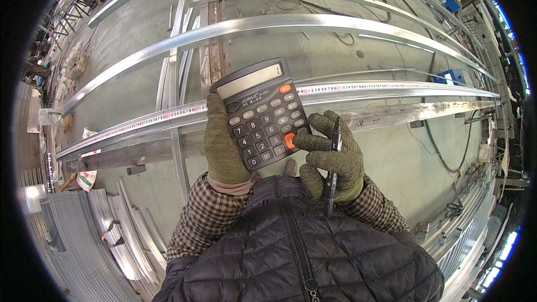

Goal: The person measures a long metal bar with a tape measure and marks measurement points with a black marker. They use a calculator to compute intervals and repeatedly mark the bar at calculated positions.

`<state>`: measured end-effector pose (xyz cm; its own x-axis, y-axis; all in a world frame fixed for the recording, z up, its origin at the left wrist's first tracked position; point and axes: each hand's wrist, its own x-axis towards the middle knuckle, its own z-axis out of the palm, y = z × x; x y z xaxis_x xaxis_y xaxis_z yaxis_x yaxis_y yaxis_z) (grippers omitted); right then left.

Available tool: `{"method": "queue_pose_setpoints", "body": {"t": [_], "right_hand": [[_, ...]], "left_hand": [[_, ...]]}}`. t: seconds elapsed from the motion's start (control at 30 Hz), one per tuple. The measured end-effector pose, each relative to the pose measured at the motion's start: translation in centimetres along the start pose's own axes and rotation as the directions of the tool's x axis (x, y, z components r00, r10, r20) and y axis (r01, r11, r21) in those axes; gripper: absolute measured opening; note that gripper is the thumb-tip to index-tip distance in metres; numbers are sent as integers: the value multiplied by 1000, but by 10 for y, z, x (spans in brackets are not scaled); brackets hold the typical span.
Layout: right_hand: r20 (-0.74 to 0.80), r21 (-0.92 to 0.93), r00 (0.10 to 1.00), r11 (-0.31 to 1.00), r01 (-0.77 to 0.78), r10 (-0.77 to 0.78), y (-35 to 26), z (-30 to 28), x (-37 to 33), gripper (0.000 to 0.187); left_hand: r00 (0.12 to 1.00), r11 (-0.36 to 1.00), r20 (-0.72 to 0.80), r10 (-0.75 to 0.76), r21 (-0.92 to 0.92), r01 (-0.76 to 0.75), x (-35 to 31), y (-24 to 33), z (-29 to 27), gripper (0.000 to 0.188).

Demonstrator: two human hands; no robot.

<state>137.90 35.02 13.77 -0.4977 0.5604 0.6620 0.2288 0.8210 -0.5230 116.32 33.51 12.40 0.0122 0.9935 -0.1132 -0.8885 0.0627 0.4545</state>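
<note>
I view the work area from the head camera. My green-gloved left hand [226, 145] is closed on the left edge of a black, rectangular plastic calculator [258, 128] with grey and orange keys. I hold the calculator in front of the jacket, tilted slightly counter-clockwise, with its grey display strip [250, 80] at the far end.

My green-gloved right hand [335, 159] has its fingers curled around a slim black pen [330, 187], which stands nearly lengthwise in the view. One fingertip of this hand is at the large orange key [289, 141] near the calculator's lower right corner; I cannot tell whether the key is pressed.

Beyond the calculator, a white measuring tape [386, 85] with black and red markings runs along a long silver metal bar [391, 95]. The calculator hides part of both. A duller, flat-faced metal beam [403, 114] runs along the near side of the bar. Farther out, another long, shiny silver profile [335, 20] crosses over a brown, rusty beam [215, 59]. The pale green floor [397, 168] shows below. Grey corrugated sheets [72, 240] are stacked at lower left.
</note>
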Motion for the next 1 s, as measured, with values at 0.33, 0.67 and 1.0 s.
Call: {"method": "queue_pose_setpoints", "body": {"t": [0.33,0.67,1.0], "right_hand": [[95,19,993,997,-77,75,-1,5,-4,20],[191,108,974,989,100,-120,-7,20,11,35],[125,-2,989,997,82,-81,-2,13,11,31]], "left_hand": [[995,999,-91,44,17,-42,-2,-3,4,75],[982,974,-182,44,226,-1,-6,-3,12,75],[989,992,-146,32,124,-14,-4,-7,5,79]]}}
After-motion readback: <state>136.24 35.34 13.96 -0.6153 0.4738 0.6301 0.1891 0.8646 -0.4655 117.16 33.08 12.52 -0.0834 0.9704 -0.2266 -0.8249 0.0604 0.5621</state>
